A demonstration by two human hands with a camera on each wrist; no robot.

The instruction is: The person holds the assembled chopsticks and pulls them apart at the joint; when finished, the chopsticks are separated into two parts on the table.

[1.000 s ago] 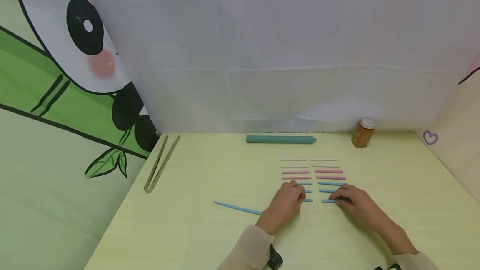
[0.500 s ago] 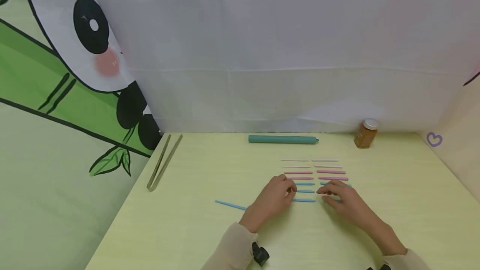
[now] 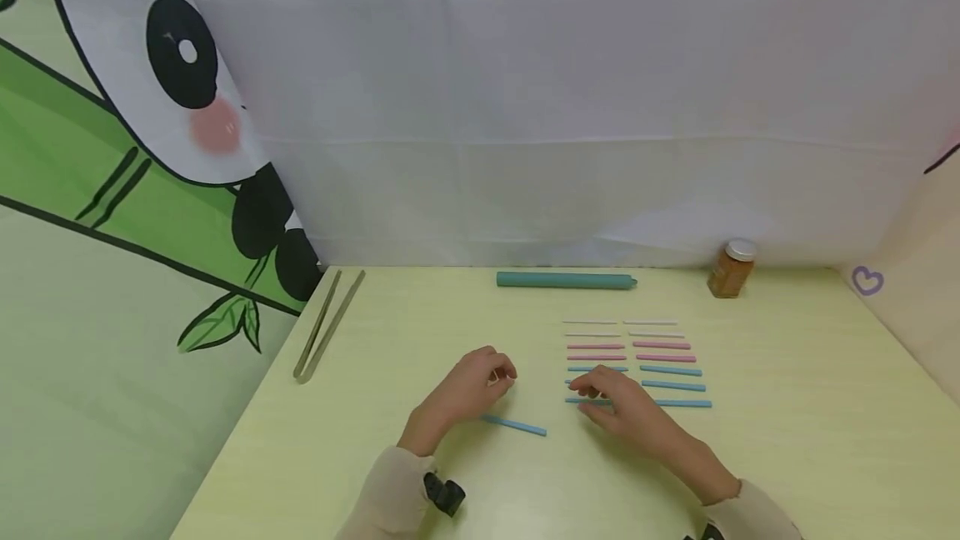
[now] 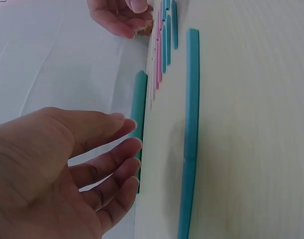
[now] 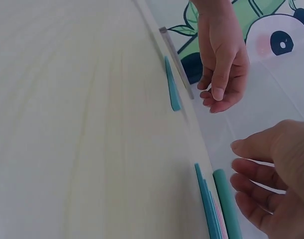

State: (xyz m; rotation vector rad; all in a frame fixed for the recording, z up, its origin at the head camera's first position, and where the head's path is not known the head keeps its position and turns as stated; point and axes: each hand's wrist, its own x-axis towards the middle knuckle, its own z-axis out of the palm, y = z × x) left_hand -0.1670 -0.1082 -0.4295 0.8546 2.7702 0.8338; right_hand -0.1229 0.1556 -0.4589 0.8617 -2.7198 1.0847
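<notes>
A lone blue stick (image 3: 517,425) lies apart at the left, and my left hand (image 3: 467,386) hovers over it, hiding its far part. In the left wrist view that blue stick (image 4: 191,99) shows a seam partway along; my left fingers (image 4: 119,154) are loosely bent and hold nothing. My right hand (image 3: 626,411) hangs above the left column of blue sticks (image 3: 581,401), covering parts of them. Its fingers (image 5: 251,181) are loosely bent, with nothing between them. The right column has blue sticks (image 3: 673,386) too, lined up side by side.
Pink sticks (image 3: 663,346) and thin pale sticks (image 3: 649,322) continue both columns toward the back. Behind them lie a green cylinder (image 3: 566,280) and an amber jar (image 3: 729,271) with a pale lid. Metal tongs (image 3: 327,327) lie near the table's left edge.
My left hand has left the columns and moved left to above the lone stick. My right hand has shifted left from the right column to the left one, uncovering the right blue sticks.
</notes>
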